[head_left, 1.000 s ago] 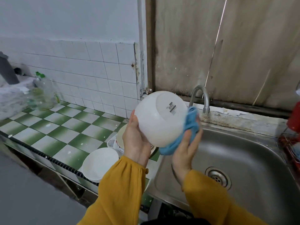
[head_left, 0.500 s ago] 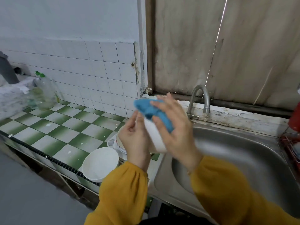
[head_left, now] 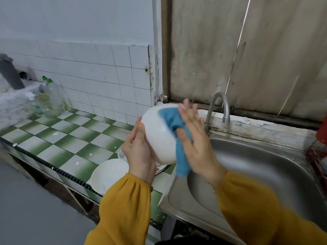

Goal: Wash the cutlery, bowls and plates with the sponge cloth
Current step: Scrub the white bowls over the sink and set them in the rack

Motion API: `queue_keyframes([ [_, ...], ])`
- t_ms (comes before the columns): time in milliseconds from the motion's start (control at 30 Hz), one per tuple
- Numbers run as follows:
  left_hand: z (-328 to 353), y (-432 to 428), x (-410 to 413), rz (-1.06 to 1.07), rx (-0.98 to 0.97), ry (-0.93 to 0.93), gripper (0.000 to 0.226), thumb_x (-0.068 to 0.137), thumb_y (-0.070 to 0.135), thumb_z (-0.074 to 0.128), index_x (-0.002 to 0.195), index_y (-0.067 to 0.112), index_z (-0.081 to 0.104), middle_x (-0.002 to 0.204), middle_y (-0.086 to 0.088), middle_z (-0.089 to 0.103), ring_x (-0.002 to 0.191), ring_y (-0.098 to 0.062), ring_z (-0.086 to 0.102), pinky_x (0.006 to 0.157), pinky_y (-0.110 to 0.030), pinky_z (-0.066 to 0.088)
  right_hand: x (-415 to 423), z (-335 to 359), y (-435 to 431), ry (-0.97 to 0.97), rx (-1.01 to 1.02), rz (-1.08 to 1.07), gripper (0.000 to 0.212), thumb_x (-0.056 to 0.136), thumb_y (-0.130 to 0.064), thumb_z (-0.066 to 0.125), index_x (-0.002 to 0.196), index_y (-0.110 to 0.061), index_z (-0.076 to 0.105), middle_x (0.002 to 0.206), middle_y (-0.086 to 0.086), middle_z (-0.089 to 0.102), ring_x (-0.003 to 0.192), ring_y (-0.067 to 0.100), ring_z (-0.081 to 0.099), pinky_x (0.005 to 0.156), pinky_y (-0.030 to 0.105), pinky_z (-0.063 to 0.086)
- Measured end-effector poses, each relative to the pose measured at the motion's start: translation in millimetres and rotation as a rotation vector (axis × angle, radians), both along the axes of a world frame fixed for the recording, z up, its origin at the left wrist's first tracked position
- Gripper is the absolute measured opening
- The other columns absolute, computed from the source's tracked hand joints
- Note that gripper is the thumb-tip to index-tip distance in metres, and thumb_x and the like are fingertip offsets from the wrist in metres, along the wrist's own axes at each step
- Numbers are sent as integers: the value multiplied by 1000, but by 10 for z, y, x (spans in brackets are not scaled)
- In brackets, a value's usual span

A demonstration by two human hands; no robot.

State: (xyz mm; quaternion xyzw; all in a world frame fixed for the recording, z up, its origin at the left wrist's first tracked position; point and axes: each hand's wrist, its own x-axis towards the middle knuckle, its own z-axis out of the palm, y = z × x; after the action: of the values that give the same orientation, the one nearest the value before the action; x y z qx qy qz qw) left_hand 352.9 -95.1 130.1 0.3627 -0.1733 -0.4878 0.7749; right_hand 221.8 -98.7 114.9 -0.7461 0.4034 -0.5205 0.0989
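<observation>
Left hand grips the white bowl to steady it; right hand, fingers straight, presses the blue sponge cloth on to scrub.

You have a steel sink, curved tap behind it; a clear green-capped bottle stands on the checkered counter.

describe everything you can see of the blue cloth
The blue cloth looks soft and towel-like, plain mid blue, crumpled rather than spread flat. Its upper part is pressed against the upper right side of the white bowl by the flat right hand, whose fingers are straight. Its lower end hangs loose below the bowl, above the edge of the steel sink. The left hand holds the bowl and does not touch the cloth. Whether it is wet cannot be told.
</observation>
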Motion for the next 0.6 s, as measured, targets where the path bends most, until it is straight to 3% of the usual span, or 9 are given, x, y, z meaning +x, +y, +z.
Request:
queue_keyframes([
  [67,-34,39,-33,-14,-3,-65,20,96,10,57,113,13,67,112,6,70,105,-14,65,94,-31,54,-102,93,-177,-198,180,-114,49,104,-39,36,148,-36,16,161,-14,3,149,6,-8,123,42,-2],
  [133,-24,68,-92,-7,-5,-101,22,97,13,57,116,16,66,107,11,69,100,-7,66,83,-22,56,-68,167,-221,-259,263,-154,47,105,-35,35,147,-39,16,160,-18,6,149,5,-6,123,45,5],
  [200,24,79,-118,22,-3,-72,23,97,12,57,118,13,66,104,7,71,91,-7,68,74,-20,57,66,173,-76,-176,113,-117,47,104,-36,34,149,-35,20,159,-16,14,150,8,-1,123,43,9],
  [267,11,10,-71,-4,5,42,25,96,11,59,119,6,66,110,-8,72,94,-19,69,81,-32,59,165,67,101,6,-159,-92,50,102,-34,34,151,-25,26,159,-5,22,151,18,6,122,46,12],
  [333,-8,-42,-33,-164,16,198,41,90,20,67,128,6,60,120,-19,67,106,-31,67,91,-50,54,178,-144,175,182,-377,-152,51,102,-34,34,152,-25,28,161,-1,19,151,27,7,121,52,9],
  [400,3,-18,-46,-370,43,317,56,86,32,68,136,11,53,128,-20,61,115,-40,61,95,-61,48,156,-361,137,181,-496,-214,51,103,-36,34,152,-35,22,163,-7,6,151,28,1,119,57,7],
  [500,-36,-5,-58,-372,126,418,30,97,27,54,119,10,66,112,-13,71,104,-34,67,92,-56,51,173,-563,99,-161,-430,-198,53,103,-40,34,153,-36,18,163,-4,4,150,30,3,118,60,11],
  [567,-67,8,-54,-352,127,435,23,98,22,50,101,11,70,98,-9,75,87,-29,71,74,-49,59,198,-438,151,-616,-181,-97,51,102,-42,38,151,-34,26,159,6,23,146,27,25,116,54,27],
  [600,-71,22,-45,-346,91,415,23,97,21,50,104,12,70,99,-8,74,86,-28,72,66,-45,60,187,-308,168,-858,-21,-49,46,102,-40,40,146,-29,36,149,8,41,135,18,44,109,45,41],
])
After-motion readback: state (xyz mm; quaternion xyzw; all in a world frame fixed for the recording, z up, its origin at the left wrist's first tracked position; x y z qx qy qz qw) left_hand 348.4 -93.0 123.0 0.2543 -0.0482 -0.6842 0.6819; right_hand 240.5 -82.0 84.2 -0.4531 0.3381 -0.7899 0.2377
